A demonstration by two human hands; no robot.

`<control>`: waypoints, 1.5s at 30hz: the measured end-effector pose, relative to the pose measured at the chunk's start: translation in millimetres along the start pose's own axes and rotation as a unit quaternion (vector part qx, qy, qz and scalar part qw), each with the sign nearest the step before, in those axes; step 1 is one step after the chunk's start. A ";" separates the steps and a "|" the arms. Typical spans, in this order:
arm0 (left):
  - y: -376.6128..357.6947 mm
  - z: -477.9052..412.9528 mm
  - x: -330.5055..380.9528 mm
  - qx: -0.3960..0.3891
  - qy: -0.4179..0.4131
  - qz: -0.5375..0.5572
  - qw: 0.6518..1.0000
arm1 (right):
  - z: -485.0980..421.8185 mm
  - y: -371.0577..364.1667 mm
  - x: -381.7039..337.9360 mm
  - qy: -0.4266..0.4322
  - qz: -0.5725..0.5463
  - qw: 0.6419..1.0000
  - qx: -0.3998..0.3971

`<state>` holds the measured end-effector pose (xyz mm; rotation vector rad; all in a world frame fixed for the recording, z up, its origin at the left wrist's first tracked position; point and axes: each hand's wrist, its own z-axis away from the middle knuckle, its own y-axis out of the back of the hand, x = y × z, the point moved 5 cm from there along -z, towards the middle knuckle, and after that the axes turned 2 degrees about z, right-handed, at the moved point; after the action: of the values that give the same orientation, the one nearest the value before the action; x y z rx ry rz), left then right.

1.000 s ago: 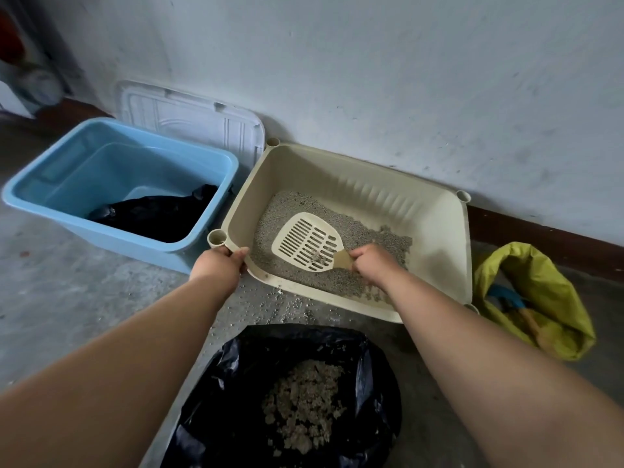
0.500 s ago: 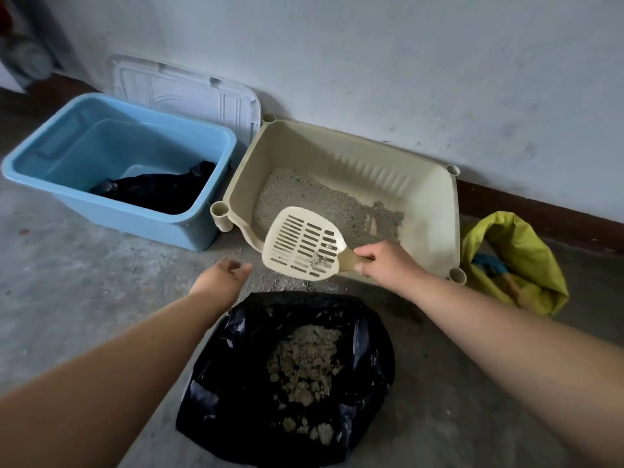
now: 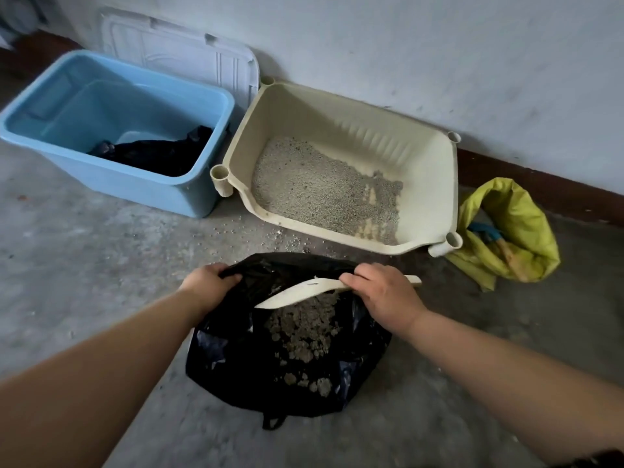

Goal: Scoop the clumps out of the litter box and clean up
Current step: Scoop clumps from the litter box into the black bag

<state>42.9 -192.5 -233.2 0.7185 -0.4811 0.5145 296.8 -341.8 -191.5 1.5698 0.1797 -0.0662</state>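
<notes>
Four containers on a concrete floor (image 3: 84,265): blue bin (image 3: 111,189) holding crumpled black plastic (image 3: 158,157); cream litter box (image 3: 429,184) with thin grey litter (image 3: 320,187) inside; open black bag (image 3: 229,376) holding pale clumps (image 3: 304,332); yellow bag (image 3: 520,224). Bare floor flanks the black bag. Cream scoop (image 3: 297,293), tilted edge-on over the clumps, handle gripped by right hand (image 3: 388,298) with curled fingers (image 3: 358,276); left hand (image 3: 209,282) grips the bag's rim.

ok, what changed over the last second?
The right hand lifted the scoop out of the litter box and tipped it over the black bag. The left hand let go of the box corner and now grips the bag's rim. Box, blue bin, yellow bag unmoved.
</notes>
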 end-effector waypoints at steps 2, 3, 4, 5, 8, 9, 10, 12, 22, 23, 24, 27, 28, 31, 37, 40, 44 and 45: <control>-1.5 0.9 -3.0 -0.008 0.010 0.031 0.999 | -0.4 -0.7 0.0 0.024 0.020 0.999 0.013; -2.3 0.3 -5.0 -0.010 0.014 0.042 0.999 | -2.0 -0.3 1.4 0.023 0.020 0.999 0.015; -3.4 -0.3 -6.5 -0.012 0.017 0.052 0.998 | -4.3 1.0 4.0 0.015 0.014 1.000 0.018; -4.4 -0.6 -7.3 -0.013 0.019 0.062 0.998 | -6.6 2.2 6.4 0.006 0.008 1.000 0.023; -4.3 0.8 -7.2 -0.017 0.019 0.078 0.997 | -11.3 6.5 5.7 0.014 0.014 0.999 0.033; -3.8 1.1 -6.0 -0.018 0.020 0.085 0.996 | -12.6 8.9 5.7 0.024 0.014 0.999 0.037; -3.3 1.8 -5.2 -0.019 0.020 0.091 0.995 | -13.0 10.7 5.2 0.030 0.012 0.999 0.038; -2.7 1.9 -2.4 -0.017 0.017 0.099 0.995 | -13.9 14.2 10.5 0.021 0.002 0.999 0.039; 4.4 3.8 -0.1 -0.031 0.027 0.133 0.990 | -50.4 16.7 19.4 -0.291 -0.332 0.887 -0.134; 5.4 4.0 -0.4 -0.029 0.024 0.126 0.991 | -55.9 18.6 19.5 -0.303 -0.353 0.876 -0.131; 6.1 4.0 -1.1 -0.027 0.021 0.122 0.992 | -62.6 21.3 20.8 -0.308 -0.359 0.871 -0.129; 6.3 4.8 -3.1 -0.026 0.015 0.121 0.992 | -83.2 33.8 30.2 -0.330 -0.349 0.869 -0.117; 6.7 5.6 -2.7 -0.026 0.014 0.122 0.992 | -89.2 36.0 36.2 -0.348 -0.353 0.861 -0.109; 7.6 7.5 0.7 -0.019 0.007 0.117 0.993 | -102.4 33.4 57.0 -0.410 -0.348 0.836 -0.106; 7.1 11.2 5.2 -0.006 0.003 0.103 0.995 | -99.1 10.9 73.1 -0.535 -0.395 0.744 -0.065; 6.2 11.7 5.3 -0.008 0.003 0.089 0.996 | -94.9 -1.6 68.1 -0.553 -0.425 0.716 -0.044; 5.3 14.4 5.6 -0.009 0.011 0.077 0.997 | -92.6 -5.6 69.6 -0.567 -0.454 0.687 -0.026; 5.4 14.9 6.7 -0.009 0.011 0.078 0.997 | -92.5 -3.1 68.2 -0.560 -0.451 0.694 -0.031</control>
<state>41.3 -197.9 -216.9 0.6611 -0.5233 0.6641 356.9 -244.6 -204.4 0.9841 -0.0438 -1.7358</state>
